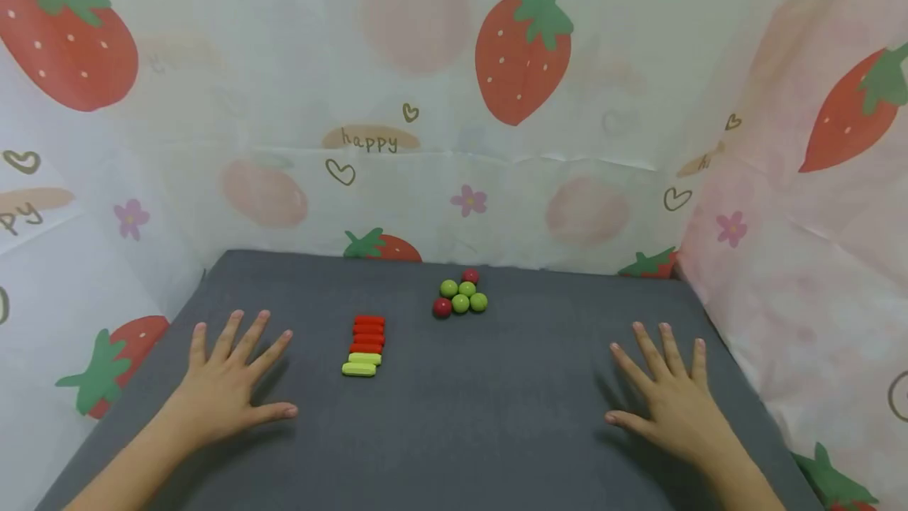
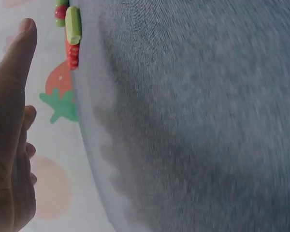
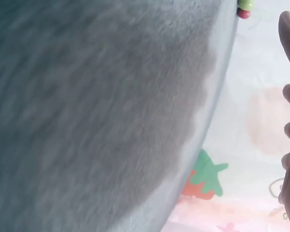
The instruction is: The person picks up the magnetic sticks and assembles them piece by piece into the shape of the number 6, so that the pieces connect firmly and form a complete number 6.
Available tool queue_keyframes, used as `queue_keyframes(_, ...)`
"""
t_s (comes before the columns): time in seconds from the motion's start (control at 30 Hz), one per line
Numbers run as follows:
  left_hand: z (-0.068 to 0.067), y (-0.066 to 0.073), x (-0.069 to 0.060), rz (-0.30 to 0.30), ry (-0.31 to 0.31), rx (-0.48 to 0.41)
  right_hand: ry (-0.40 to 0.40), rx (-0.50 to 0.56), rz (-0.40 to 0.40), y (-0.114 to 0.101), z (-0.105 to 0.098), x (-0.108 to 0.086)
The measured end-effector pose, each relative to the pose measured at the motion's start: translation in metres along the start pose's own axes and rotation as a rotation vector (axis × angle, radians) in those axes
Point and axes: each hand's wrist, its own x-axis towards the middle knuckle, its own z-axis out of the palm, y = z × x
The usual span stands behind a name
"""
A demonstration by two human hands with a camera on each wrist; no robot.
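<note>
Fingers spread wide, my left hand [image 1: 225, 389] hovers over the left part of the dark table and holds nothing. To its right lies a column of short sticks, several red sticks [image 1: 369, 330] at the far end and two yellow-green sticks [image 1: 359, 370] at the near end. Farther back, small green balls [image 1: 460, 303] and two dark red balls [image 1: 442, 307] sit in a tight cluster. My right hand [image 1: 670, 404], also spread and holding nothing, is over the right side, well apart from all the objects. Each wrist view shows its hand's thumb and fingertips at the edge.
A dark grey cloth [image 1: 489, 408] covers the table. White curtains with strawberry prints [image 1: 523, 54] rise behind it and along both sides.
</note>
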Motion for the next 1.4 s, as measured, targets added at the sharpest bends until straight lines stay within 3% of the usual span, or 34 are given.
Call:
queue_keyframes(0.3, 0.003, 0.014, 0.011, -0.035, -0.084, -0.098, 0.001, 0.091, 0.013, -0.014, 0.004, 0.019)
queue_keyframes(0.6, 0.007, 0.029, 0.017, -0.048, -0.100, -0.218, -0.020, 0.208, 0.074, -0.025, 0.008, 0.040)
queue_keyframes(0.97, 0.008, 0.046, 0.027, -0.050, -0.101, -0.330, 0.010, 0.358, 0.093, -0.044, 0.011, 0.067)
queue_keyframes(1.13, 0.011, 0.050, 0.032, -0.047, -0.086, -0.365, 0.020, 0.432, 0.139, -0.050, 0.015, 0.076)
queue_keyframes(1.4, 0.019, 0.051, 0.036, -0.076, -0.057, -0.522, -0.008, 0.613, 0.203, -0.053, 0.018, 0.095)
